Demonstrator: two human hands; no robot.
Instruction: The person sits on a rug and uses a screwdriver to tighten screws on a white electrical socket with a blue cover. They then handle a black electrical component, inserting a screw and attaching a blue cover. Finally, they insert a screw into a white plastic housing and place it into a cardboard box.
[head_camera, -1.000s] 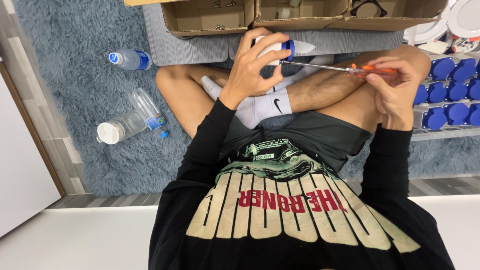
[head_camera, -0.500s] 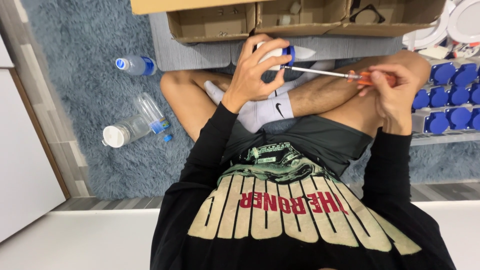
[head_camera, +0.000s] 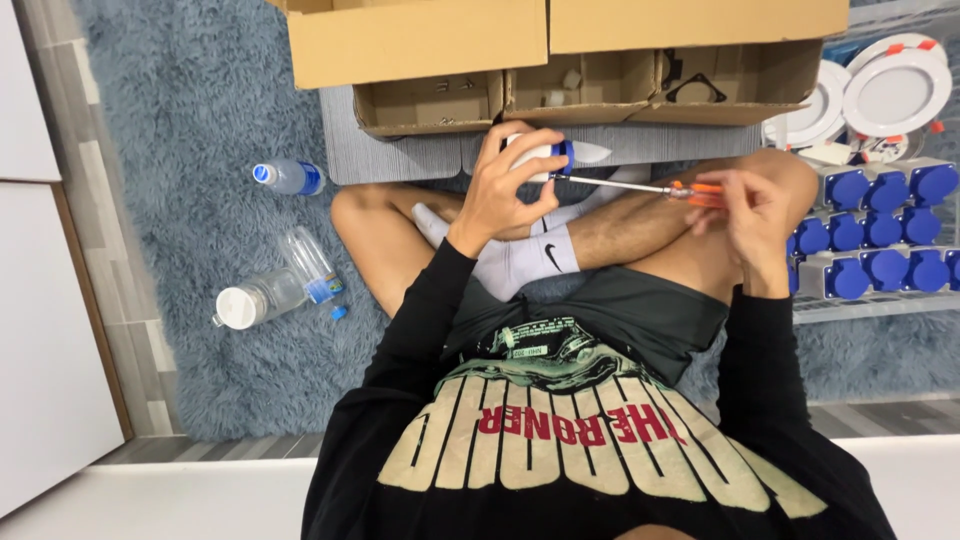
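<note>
Blue-and-white socket gripped in our left hand; right hand pinches the orange screwdriver. Cardboard box edge sits just beyond both hands.

Count: three plastic bottles at left on the rug; two round white lamps upper right; one screwdriver.

Open cardboard box sits at top centre; three plastic bottles lie left on the blue shaggy rug; blue-capped sockets line the right edge.
</note>
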